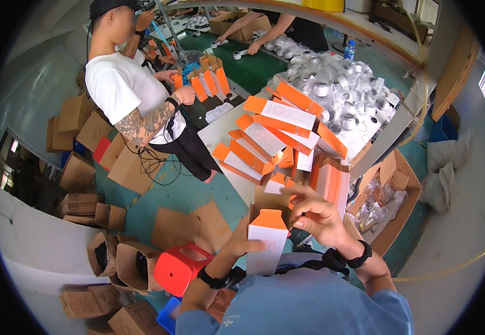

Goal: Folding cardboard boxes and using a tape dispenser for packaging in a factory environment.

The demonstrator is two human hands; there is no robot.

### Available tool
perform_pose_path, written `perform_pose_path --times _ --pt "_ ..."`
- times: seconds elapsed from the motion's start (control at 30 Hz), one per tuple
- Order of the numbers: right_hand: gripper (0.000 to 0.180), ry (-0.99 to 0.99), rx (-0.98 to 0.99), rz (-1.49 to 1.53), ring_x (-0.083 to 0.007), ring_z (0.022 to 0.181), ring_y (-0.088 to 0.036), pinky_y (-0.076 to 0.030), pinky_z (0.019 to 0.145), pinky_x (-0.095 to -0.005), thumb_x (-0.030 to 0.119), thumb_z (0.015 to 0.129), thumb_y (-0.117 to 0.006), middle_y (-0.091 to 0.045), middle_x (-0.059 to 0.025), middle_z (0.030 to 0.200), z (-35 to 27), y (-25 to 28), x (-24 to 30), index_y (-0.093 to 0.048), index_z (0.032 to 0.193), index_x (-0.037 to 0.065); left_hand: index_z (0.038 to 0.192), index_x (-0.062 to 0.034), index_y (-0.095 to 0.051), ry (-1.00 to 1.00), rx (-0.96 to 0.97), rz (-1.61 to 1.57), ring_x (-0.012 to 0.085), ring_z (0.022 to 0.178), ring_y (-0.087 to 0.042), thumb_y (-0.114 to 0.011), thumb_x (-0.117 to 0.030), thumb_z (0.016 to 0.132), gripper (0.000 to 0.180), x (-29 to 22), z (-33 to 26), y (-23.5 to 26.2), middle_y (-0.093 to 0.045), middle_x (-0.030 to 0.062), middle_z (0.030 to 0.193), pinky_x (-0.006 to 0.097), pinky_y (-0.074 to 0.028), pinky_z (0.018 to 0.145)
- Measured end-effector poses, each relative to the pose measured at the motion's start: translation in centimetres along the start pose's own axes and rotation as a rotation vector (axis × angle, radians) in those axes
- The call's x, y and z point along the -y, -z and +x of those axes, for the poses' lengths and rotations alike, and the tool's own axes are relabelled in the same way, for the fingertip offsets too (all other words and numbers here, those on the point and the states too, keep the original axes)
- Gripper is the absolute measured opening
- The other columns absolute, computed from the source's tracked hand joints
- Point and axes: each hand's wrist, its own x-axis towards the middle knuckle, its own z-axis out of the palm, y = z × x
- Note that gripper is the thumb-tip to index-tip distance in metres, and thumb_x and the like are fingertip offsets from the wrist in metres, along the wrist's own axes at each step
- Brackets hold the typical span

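A white carton (266,254) with orange flaps stands upright close to my body, its top flap raised. My left hand (241,243) is wrapped round its left side, the thumb lying across the front. Beside the carton's top right edge is my right hand (314,215), its fingers bent and the thumb brought near the index finger. What is between those fingertips, if anything, is too small to make out. Beyond my hands, several white-and-orange cartons (262,139) lie in a pile on the white table (237,192), some with flaps open.
Flat orange cartons (330,181) are stacked beside the pile. Bagged white-and-silver parts (337,89) heap up farther back. A large cardboard box (401,206) holds plastic bags at right. At left are a red stool (180,269) and a co-worker in a white shirt (117,84).
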Motion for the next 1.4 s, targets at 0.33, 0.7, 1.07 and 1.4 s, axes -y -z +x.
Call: perform_pose_path --times 0.33,0.7,1.07,1.4 --pt "0.009 -0.209 0.008 0.211 -0.0173 0.100 -0.056 -0.040 0.093 -0.0332 0.009 0.093 -0.060 -0.060 -0.0080 0.107 0.7 -0.3 2.5 -0.061 0.100 0.003 0.119 0.0001 -0.053 -0.723 -0.134 0.885 0.0387 0.108 -0.057 -0.076 -0.012 0.077 0.049 -1.5 0.2 -2.5 -0.052 0.0280 0.122 0.041 -0.047 0.089" --pt "0.024 -0.307 -0.028 0.121 -0.0196 0.103 -0.057 -0.045 0.089 -0.0330 0.023 0.096 -0.060 -0.059 -0.0155 0.117 -1.0 -0.4 1.9 -0.063 0.097 0.000 0.103 0.0009 -0.058 -0.849 -0.406 1.422 0.0368 0.104 -0.061 -0.085 -0.019 0.068 0.049 -1.0 0.0 -4.3 -0.052 0.0241 0.122 0.040 -0.053 0.081" --pt "0.014 -0.267 -0.058 0.433 -0.0113 0.105 -0.053 -0.045 0.092 -0.0312 0.001 0.090 -0.063 -0.055 -0.0085 0.123 -0.4 -1.1 3.4 -0.059 0.104 0.002 0.130 0.0084 -0.045 -0.477 -0.359 1.102 0.0344 0.098 -0.059 -0.092 -0.025 0.053 0.096 -0.3 0.4 -3.2 -0.056 0.0198 0.114 0.040 -0.050 0.081" --pt "0.047 -0.215 0.000 0.217 -0.0175 0.117 -0.048 -0.034 0.103 -0.0311 -0.008 0.088 -0.045 -0.052 -0.0107 0.123 -0.4 -1.9 5.0 -0.046 0.134 -0.001 0.122 0.0113 -0.050 -0.698 -0.558 1.346 0.0331 0.088 -0.059 -0.085 -0.013 0.060 0.075 -0.9 0.2 -5.6 -0.059 0.0204 0.101 0.038 -0.049 0.076"
